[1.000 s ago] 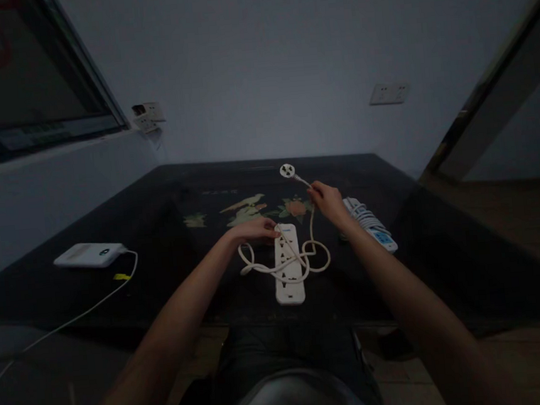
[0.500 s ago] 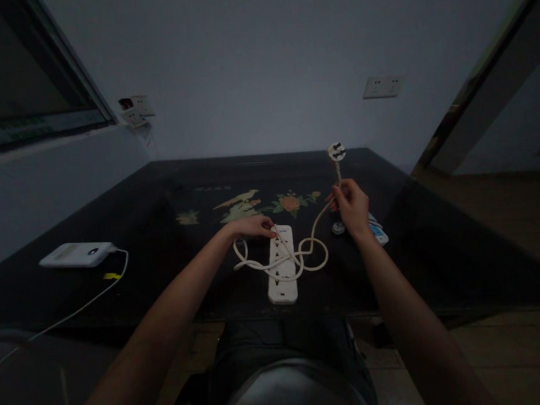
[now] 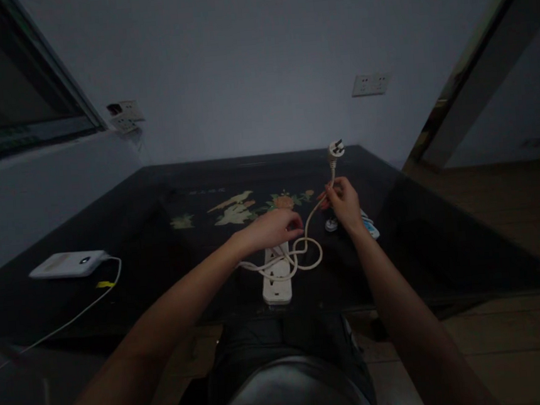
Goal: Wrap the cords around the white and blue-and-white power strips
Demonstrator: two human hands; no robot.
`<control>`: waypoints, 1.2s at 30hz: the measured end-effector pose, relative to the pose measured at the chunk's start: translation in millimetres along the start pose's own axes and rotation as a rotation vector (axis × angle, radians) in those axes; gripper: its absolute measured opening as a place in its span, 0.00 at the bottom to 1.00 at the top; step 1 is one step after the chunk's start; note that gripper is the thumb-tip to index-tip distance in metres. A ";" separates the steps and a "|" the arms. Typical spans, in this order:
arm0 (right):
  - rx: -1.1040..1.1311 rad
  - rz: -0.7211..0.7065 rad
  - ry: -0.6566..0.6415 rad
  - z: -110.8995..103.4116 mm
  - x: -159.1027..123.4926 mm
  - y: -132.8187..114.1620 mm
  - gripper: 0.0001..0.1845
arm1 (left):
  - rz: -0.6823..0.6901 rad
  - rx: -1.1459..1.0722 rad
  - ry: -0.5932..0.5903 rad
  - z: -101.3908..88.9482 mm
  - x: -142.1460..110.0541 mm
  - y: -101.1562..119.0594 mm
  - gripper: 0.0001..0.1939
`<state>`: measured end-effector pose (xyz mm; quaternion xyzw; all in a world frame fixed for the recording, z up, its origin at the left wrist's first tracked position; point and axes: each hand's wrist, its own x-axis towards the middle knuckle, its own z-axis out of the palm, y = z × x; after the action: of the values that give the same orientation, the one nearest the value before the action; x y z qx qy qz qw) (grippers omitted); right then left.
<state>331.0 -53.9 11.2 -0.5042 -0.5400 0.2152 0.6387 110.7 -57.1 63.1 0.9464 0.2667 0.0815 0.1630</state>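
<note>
Shifted toward three o'clock, the left hand (image 3: 275,228) half-curls over the power strip (image 3: 278,293), grip unclear; the right hand (image 3: 345,203) pinches the cord (image 3: 306,229), plug (image 3: 336,150) at its twelve o'clock.

That white multi-socket power strip (image 3: 276,292) lies flat near the table's (image 3: 170,249) six-o'clock edge, aligned twelve-to-six. Its pale cord (image 3: 321,251) loops loosely across it, then climbs toward one o'clock, where the round, dark-pinned plug (image 3: 336,150) sits raised.

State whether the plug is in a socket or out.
Out. The plug stands above the right hand, its bare prongs showing; the hand grips the cord just below it.
</note>
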 end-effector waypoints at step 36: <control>0.221 0.073 -0.207 -5.3 -5.2 -14.0 0.18 | -0.010 -0.137 0.133 28.2 23.9 -14.3 0.05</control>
<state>330.4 -66.0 21.4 -0.4256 -0.5571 0.3471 0.6229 130.8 -40.4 33.3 0.9242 0.2756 0.1612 0.2098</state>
